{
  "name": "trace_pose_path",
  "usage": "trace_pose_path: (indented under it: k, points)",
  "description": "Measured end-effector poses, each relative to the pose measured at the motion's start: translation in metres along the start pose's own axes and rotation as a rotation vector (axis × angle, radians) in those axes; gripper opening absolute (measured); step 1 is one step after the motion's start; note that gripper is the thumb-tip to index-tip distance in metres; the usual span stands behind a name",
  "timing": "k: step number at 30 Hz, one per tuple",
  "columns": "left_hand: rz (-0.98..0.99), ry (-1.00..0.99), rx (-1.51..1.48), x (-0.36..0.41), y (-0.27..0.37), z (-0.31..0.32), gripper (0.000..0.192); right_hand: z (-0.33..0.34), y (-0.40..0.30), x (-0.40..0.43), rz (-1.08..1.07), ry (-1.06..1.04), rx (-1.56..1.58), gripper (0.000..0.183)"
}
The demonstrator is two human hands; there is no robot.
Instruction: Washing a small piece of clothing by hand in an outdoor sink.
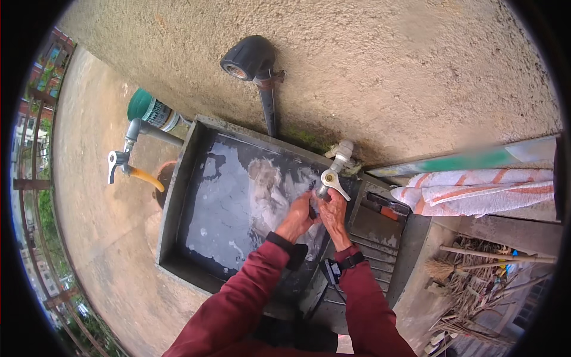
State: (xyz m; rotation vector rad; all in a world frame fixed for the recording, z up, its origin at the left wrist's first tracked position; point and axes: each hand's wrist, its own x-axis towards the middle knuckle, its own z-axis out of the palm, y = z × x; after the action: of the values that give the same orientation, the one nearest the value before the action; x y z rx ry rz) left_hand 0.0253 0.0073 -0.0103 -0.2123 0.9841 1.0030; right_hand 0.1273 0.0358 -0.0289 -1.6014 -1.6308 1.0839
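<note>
My left hand (pixel 299 216) and my right hand (pixel 333 212) are close together under the spout of a tap (pixel 331 178) with a white lever. Their fingers are bent towards each other over the right part of a stone wash basin (pixel 176 209). Something dark shows between them, but I cannot tell whether it is a held item or shadow. Just left of my hands, a pale, crumpled, cloth-like mass (pixel 269 192) lies in shallow greyish water with patches of suds. Both wrists wear dark bands, and a small black device hangs by the right one.
A ribbed washboard (pixel 372 252) adjoins the basin on the right, with a reddish bar (pixel 389 213) in a recess above it. A striped towel (pixel 482 189) hangs at right. A second tap (pixel 119 159) and a green bucket (pixel 149 109) stand left. A black pipe (pixel 267 105) rises behind.
</note>
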Motion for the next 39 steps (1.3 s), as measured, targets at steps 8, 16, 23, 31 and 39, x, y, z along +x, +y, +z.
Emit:
trace_pose_path:
  k: [8, 16, 23, 31, 39]
  points:
    - [0.049, 0.107, -0.062, 0.001, 0.016, -0.028, 0.036, 0.008, -0.038, -0.022, 0.167, -0.135, 0.266, 0.026]
    - [-0.004, 0.107, -0.118, -0.001, 0.011, -0.013, 0.029, 0.000, -0.010, -0.003, 0.142, -0.085, -0.007, 0.025]
    - [-0.006, 0.131, -0.106, 0.021, 0.002, -0.025, 0.034, 0.010, -0.012, 0.000, 0.171, -0.113, -0.178, 0.027]
    - [0.040, 0.011, 0.011, 0.014, 0.012, -0.017, 0.029, 0.003, -0.016, 0.001, 0.151, -0.095, 0.121, 0.015]
    - [0.092, -0.002, 0.062, 0.012, 0.015, -0.026, 0.041, 0.003, -0.035, -0.014, 0.088, -0.081, 0.067, 0.031]
